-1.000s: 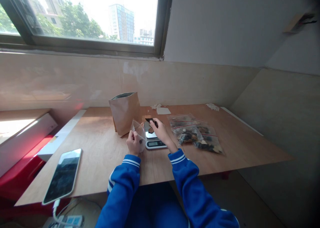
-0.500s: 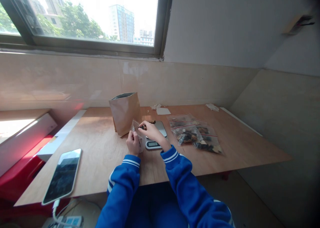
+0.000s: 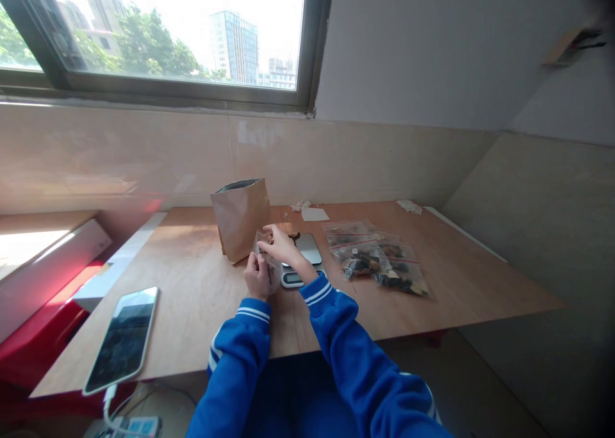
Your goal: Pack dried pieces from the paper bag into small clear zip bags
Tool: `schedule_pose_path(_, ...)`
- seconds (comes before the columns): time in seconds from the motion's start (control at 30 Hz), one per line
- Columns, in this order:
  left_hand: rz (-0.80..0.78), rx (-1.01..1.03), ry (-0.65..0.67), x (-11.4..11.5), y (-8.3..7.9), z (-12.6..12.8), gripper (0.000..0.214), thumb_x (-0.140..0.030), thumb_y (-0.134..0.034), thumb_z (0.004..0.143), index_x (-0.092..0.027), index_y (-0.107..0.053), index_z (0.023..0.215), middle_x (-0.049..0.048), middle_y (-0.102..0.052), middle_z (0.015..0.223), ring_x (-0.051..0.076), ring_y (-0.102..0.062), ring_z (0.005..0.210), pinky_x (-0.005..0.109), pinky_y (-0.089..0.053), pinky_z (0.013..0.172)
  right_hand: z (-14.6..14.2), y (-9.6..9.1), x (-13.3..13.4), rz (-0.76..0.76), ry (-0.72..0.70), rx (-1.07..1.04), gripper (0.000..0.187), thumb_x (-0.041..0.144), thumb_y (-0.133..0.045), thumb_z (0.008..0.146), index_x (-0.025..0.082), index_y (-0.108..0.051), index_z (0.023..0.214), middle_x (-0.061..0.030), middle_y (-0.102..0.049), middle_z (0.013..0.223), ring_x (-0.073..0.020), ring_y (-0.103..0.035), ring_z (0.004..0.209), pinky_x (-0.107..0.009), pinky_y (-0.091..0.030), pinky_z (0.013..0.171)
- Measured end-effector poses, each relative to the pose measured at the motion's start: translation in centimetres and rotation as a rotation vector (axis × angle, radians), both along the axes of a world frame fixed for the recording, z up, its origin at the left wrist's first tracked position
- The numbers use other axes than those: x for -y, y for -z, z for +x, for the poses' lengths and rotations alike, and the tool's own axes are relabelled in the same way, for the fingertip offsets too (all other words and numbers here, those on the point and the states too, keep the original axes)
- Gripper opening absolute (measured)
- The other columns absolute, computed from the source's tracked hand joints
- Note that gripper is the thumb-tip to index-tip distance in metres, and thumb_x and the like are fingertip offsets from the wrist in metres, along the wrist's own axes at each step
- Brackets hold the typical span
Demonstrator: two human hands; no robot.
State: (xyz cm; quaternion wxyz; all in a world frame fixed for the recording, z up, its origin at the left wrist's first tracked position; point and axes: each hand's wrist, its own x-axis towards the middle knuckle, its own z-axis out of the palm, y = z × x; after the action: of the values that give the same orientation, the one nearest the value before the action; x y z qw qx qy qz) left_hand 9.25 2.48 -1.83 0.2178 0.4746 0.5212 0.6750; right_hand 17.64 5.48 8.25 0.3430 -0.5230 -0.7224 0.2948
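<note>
My left hand (image 3: 257, 275) grips a small clear plastic bag (image 3: 275, 276) upright over the table. At the mouth of that bag, my right hand (image 3: 283, 247) is closed on a brown dried piece (image 3: 266, 236), whose kind I cannot make out. Just right of the bag lies a digital kitchen scale (image 3: 311, 251), partly covered by my right hand and wrist. A dark dried piece (image 3: 295, 237) shows on the scale's plate. Behind my left hand stands an open brown paper pouch (image 3: 240, 217); its contents are hidden.
Several filled zip bags (image 3: 379, 262) with dried pieces lie right of the scale. A phone (image 3: 122, 339) on a charging cable rests at the table's left front edge. A white paper (image 3: 315, 214) and crumpled tissue (image 3: 409, 206) lie near the wall.
My right hand has moved slightly left, bringing the dried piece from above the scale's side to the mouth of the clear bag. My left hand has stayed in place.
</note>
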Motion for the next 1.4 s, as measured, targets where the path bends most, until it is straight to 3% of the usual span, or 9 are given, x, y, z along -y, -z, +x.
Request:
schedule_pose_path(0.13,0.002,-0.002,0.005,0.0,0.0,0.0,0.032,-0.039,-0.042,0.09,-0.022,-0.037,0.063,-0.0056,-0.037,0.051,0.011,-0.038,0.047,0.023,-0.032,0.05,0.8,0.4,0.0,0.11,-0.018,-0.09,0.026,0.025,-0.05,0.089,0.018,-0.057,0.114,-0.0067,-0.067,0.108,-0.0149,-0.063,0.091,-0.028,-0.049,0.083)
schedule_pose_path(0.3,-0.004,0.015,0.003,-0.1,0.3,0.0,0.032,-0.039,-0.044,0.09,-0.022,-0.037,0.063,-0.0058,-0.038,0.051,0.01,-0.038,0.048,0.023,-0.033,0.051,3.0,2.2,-1.5,0.257,0.17,-0.037,0.026,0.019,-0.038,0.092,0.019,-0.062,0.103,-0.0067,-0.066,0.106,-0.0166,-0.061,0.097,-0.03,-0.046,0.09)
schedule_pose_path(0.4,-0.005,0.019,0.003,0.0,0.2,0.1,0.032,-0.038,-0.045,0.089,-0.022,-0.037,0.063,-0.0061,-0.038,0.05,0.01,-0.037,0.047,0.023,-0.032,0.05,4.4,4.3,-2.3,0.286,0.227,0.125,0.029,0.017,-0.042,0.09,0.015,-0.06,0.112,-0.0131,-0.059,0.12,-0.0222,-0.051,0.115,-0.036,-0.039,0.1)
schedule_pose_path(0.5,-0.003,0.019,-0.005,0.1,0.0,0.1,0.032,-0.038,-0.046,0.088,-0.022,-0.036,0.062,-0.0061,-0.037,0.05,0.01,-0.036,0.047,0.022,-0.032,0.049,5.2,6.8,-2.4,0.265,0.178,0.289,0.033,0.02,-0.05,0.088,0.013,-0.057,0.12,-0.017,-0.05,0.132,-0.0272,-0.043,0.124,-0.042,-0.036,0.102)
schedule_pose_path(0.7,-0.003,0.009,0.006,0.1,0.0,0.1,0.034,-0.042,-0.043,0.09,-0.022,-0.038,0.063,-0.0043,-0.041,0.052,0.011,-0.041,0.049,0.023,-0.034,0.052,5.4,9.3,-1.5,0.277,0.193,0.398,0.025,0.022,-0.048,0.091,0.018,-0.063,0.11,-0.0138,-0.056,0.119,-0.027,-0.047,0.11,-0.042,-0.039,0.094)
schedule_pose_path(0.9,-0.006,0.006,0.007,0.0,0.3,0.1,0.034,-0.041,-0.043,0.09,-0.022,-0.037,0.063,-0.0046,-0.039,0.053,0.011,-0.039,0.049,0.024,-0.034,0.052,6.3,9.4,-0.9,0.297,0.181,0.345,0.028,0.021,-0.04,0.095,0.018,-0.065,0.107,-0.0122,-0.057,0.107,-0.0255,-0.049,0.102,-0.04,-0.038,0.093)
schedule_pose_path(1.1,-0.004,0.0,0.014,0.1,0.1,0.2,0.032,-0.04,-0.042,0.091,-0.022,-0.039,0.064,-0.0053,-0.04,0.051,0.011,-0.04,0.049,0.023,-0.034,0.052,6.4,8.9,-0.4,0.295,0.199,0.2,0.03,0.01,-0.041,0.09,0.017,-0.064,0.107,-0.0116,-0.058,0.107,-0.0252,-0.05,0.102,-0.04,-0.037,0.095)
schedule_pose_path(1.27,-0.009,0.0,0.012,0.0,0.2,0.2,0.034,-0.041,-0.042,0.091,-0.022,-0.038,0.063,-0.0052,-0.039,0.051,0.011,-0.039,0.048,0.023,-0.034,0.051,5.1,6.6,-0.2,0.295,0.211,-0.018,0.027,0.01,-0.043,0.088,0.019,-0.065,0.099,-0.0104,-0.059,0.106,-0.0232,-0.052,0.104,-0.038,-0.039,0.095)
schedule_pose_path(1.4,-0.007,0.003,0.015,-0.2,0.3,0.1,0.035,-0.043,-0.042,0.09,-0.022,-0.038,0.063,-0.0048,-0.039,0.052,0.011,-0.039,0.049,0.023,-0.033,0.051,3.8,3.9,0.6,0.263,0.104,-0.183,0.022,0.018,-0.047,0.089,0.02,-0.064,0.102,-0.0083,-0.061,0.108,-0.0198,-0.055,0.104,-0.034,-0.042,0.093)
